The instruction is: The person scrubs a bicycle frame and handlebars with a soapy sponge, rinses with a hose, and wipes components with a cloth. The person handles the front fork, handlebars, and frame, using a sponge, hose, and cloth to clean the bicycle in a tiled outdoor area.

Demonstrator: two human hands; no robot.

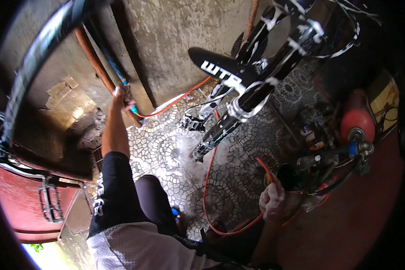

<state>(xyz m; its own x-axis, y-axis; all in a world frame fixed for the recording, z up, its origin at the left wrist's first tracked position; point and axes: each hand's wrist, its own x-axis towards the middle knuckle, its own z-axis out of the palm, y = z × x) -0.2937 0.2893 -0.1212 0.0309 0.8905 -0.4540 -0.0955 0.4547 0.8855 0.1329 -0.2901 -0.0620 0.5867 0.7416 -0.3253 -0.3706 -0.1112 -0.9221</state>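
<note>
My left arm reaches out to a pipe at the wall. There my left hand (117,97) is closed on a water tap (128,95), its fingers partly hidden. A blue connector (133,109) under the tap joins an orange hose (205,189), which runs across the floor to my right side. My right hand (272,199), smeared with white foam, grips this hose near its free end, which points up and left. Ahead, a black bicycle fork (220,128) without a wheel slants down, streaked with white foam. A black mudguard (218,69) is fixed to it.
A dark bucket (290,177) stands beside my right hand. Farther right are a red tank (357,119) and a metal valve fitting (363,147). A bicycle tyre (29,72) curves across the left. Foam lies on the pebble-patterned floor (247,153). A brown pipe (93,58) runs along the wall.
</note>
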